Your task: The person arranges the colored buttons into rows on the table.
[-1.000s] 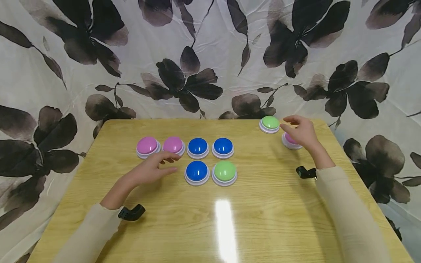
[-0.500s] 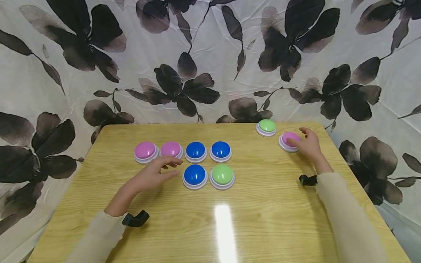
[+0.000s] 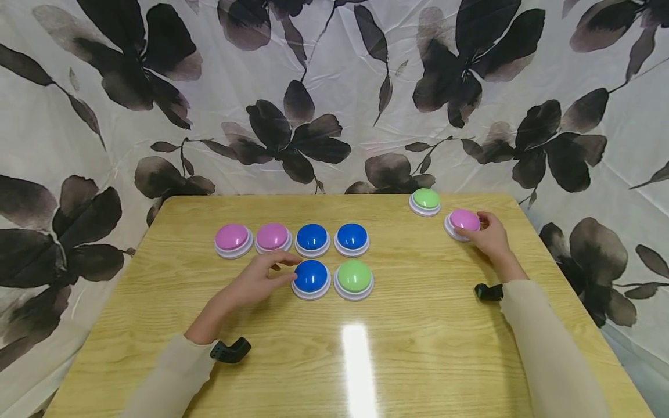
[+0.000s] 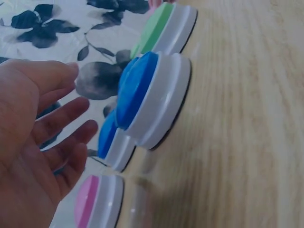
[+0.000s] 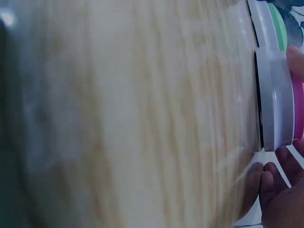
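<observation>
your right hand (image 3: pixel 492 238) has its fingers round the pink button (image 3: pixel 464 218), toward the counter's (image 3: pixel 418 348) far right corner; your left hand (image 3: pixel 261 277), fingers apart, nears the front blue button (image 3: pixel 310 275). likely light, stiff, slick: grip the white base (image 3: pixel 452 234), not the dome.

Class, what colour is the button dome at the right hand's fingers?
The dome is pink, clearest in the head view.

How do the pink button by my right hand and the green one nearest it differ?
Your right hand wraps around the pink button; no hand touches the green button. The pink button sits nearer you, the green button farther back. Both are round and white-based.
</observation>
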Demonstrator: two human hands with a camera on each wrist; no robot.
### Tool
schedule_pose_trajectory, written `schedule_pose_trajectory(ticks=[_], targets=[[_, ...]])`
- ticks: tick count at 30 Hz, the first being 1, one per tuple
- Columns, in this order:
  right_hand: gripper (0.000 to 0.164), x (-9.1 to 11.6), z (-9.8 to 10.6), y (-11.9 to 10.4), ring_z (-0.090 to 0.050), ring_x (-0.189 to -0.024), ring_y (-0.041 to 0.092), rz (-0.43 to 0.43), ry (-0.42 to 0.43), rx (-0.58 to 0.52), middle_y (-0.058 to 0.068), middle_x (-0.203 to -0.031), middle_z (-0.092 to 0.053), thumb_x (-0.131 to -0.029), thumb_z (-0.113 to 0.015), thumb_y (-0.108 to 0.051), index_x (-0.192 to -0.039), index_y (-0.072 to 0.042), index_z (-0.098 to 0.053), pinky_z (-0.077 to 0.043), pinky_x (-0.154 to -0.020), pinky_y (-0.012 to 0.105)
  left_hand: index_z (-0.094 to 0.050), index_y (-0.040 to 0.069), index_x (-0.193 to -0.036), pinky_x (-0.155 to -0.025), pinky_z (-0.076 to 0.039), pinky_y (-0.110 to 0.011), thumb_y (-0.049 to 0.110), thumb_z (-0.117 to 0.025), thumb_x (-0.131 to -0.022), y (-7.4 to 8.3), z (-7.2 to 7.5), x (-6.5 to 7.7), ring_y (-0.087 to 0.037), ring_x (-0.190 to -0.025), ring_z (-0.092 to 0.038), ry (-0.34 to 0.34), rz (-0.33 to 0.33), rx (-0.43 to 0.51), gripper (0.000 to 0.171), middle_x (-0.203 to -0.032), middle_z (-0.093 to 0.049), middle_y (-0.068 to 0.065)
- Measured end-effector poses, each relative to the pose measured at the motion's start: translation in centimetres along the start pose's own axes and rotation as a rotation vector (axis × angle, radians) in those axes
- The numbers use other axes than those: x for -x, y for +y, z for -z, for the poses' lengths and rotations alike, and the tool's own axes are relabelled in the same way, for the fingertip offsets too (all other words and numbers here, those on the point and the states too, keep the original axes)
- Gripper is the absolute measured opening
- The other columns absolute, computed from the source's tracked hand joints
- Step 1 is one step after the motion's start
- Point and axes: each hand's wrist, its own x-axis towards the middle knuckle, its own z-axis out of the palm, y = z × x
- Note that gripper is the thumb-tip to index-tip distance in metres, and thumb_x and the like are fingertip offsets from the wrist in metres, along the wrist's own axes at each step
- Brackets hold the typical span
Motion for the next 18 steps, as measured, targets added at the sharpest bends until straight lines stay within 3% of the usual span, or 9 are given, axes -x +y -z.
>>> schedule_pose_trajectory(ticks=[3,8,14,18], targets=[[0.102,-0.2,0.0,-0.2,-0.031,-0.134,0.044,-0.002,-0.019,0.018,0.031,-0.147,-0.030,-0.079,-0.081,-0.041,-0.148,0.008,-0.024,-0.026,-0.110,0.053,-0.064,0.005,-0.122,-0.087,-0.048,-0.047,0.013,-0.067,-0.093,-0.3,-0.4,-0.4,-0.028,-0.111,-0.057,0.035,-0.024,0.024,0.030,-0.119,-0.065,-0.008],[0.106,0.0,0.1,-0.2,-0.030,-0.135,0.045,-0.021,-0.040,0.033,0.033,-0.147,-0.029,-0.077,-0.082,-0.040,-0.148,0.010,-0.021,-0.026,-0.110,0.054,-0.064,0.005,-0.120,-0.090,-0.047,-0.047,0.012,-0.069,-0.091,-0.6,-1.5,-0.9,-0.026,-0.111,-0.057,0.076,-0.005,0.063,0.030,-0.118,-0.065,-0.008],[0.103,-0.4,0.2,-0.5,-0.030,-0.135,0.045,-0.028,-0.046,0.048,0.033,-0.147,-0.030,-0.077,-0.082,-0.038,-0.147,0.010,-0.023,-0.025,-0.111,0.053,-0.065,0.009,-0.119,-0.091,-0.046,-0.047,0.013,-0.071,-0.090,-0.4,-2.1,-1.7,-0.022,-0.111,-0.057,0.099,-0.017,0.058,0.030,-0.118,-0.065,-0.003],[0.104,-0.4,0.1,-0.3,-0.030,-0.135,0.045,-0.050,-0.047,0.042,0.032,-0.147,-0.030,-0.077,-0.083,-0.038,-0.148,0.009,-0.024,-0.025,-0.111,0.053,-0.064,0.005,-0.119,-0.092,-0.045,-0.048,0.012,-0.070,-0.091,-0.2,-2.4,-2.2,-0.020,-0.111,-0.057,0.099,-0.036,0.047,0.030,-0.117,-0.065,-0.003]])
